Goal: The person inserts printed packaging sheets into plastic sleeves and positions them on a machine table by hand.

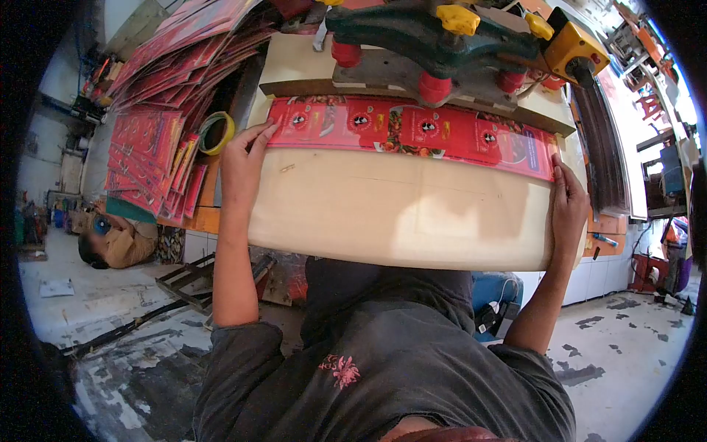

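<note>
A long red printed plastic sheet (412, 131) with repeated label pictures lies across the cream board (383, 195) of a machine. Its far edge runs along a wooden bar. My left hand (247, 158) grips the sheet's left end, thumb and forefinger closed at the edge. At the other end, my right hand (569, 193) has its fingers together on the sheet's right corner, with the palm beside the board's edge. Just beyond the sheet stands the dark green press head (434, 40) with red feet (434, 87) and yellow knobs (458, 20).
Stacks of red printed sheets (143, 147) pile up on the left, near a yellow tape roll (216, 132). A yellow control box (577, 50) with a thick cable sits at the right. Another person (125, 243) is low down at the far left.
</note>
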Demonstrator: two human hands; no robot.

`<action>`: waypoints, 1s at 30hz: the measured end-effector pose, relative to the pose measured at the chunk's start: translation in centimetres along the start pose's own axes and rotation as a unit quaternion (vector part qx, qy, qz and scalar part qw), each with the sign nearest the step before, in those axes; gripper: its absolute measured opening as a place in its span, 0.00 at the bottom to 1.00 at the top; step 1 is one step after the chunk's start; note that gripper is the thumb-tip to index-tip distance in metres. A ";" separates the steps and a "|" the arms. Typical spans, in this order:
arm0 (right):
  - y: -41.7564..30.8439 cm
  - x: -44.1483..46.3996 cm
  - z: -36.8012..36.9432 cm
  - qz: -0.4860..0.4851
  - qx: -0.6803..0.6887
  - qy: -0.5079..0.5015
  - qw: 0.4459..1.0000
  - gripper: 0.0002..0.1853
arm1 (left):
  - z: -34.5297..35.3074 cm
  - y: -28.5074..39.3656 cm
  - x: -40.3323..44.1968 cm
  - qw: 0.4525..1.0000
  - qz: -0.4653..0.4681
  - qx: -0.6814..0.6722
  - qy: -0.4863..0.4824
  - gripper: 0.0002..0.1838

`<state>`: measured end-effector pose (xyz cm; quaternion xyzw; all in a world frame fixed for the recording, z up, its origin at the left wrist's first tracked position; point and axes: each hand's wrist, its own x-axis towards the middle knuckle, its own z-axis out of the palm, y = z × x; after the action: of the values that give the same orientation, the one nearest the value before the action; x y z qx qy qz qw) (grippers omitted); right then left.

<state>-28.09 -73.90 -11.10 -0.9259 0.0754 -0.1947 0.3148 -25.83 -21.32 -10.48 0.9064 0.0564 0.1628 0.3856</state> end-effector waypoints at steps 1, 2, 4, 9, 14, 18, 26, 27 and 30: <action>0.2 0.0 0.0 -0.008 0.002 0.003 1.000 0.17 | 0.0 -0.2 0.0 1.000 -0.003 0.000 0.001 0.18; 0.4 0.1 0.0 -0.017 0.003 0.006 1.000 0.17 | 0.1 -0.3 0.0 1.000 -0.006 -0.001 0.002 0.18; 0.3 0.0 0.1 -0.017 0.009 0.006 1.000 0.17 | 0.1 -0.3 0.0 1.000 -0.002 0.001 0.002 0.18; 0.3 0.1 0.0 -0.010 0.010 -0.001 1.000 0.17 | 0.1 0.2 0.0 1.000 -0.004 0.007 0.003 0.17; 0.4 0.1 0.0 -0.007 0.012 -0.002 1.000 0.17 | 0.2 -0.3 0.1 1.000 0.000 -0.001 0.002 0.17; 0.4 0.0 0.1 -0.010 0.029 0.004 1.000 0.17 | 0.3 -0.8 0.2 1.000 0.012 0.003 0.000 0.18; -0.2 0.0 0.0 0.006 0.005 -0.008 1.000 0.18 | 0.1 0.3 -0.1 1.000 0.000 -0.004 0.008 0.17; -0.2 0.0 0.0 0.006 0.005 -0.008 1.000 0.18 | 0.1 0.3 -0.1 1.000 0.000 -0.003 0.008 0.17; 0.0 0.0 -0.1 0.001 0.005 -0.009 1.000 0.18 | 0.1 0.4 -0.1 1.000 0.005 0.003 0.010 0.17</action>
<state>-28.08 -73.92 -11.03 -0.9258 0.0727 -0.1868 0.3204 -25.93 -21.70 -10.27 0.9064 0.0562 0.1736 0.3811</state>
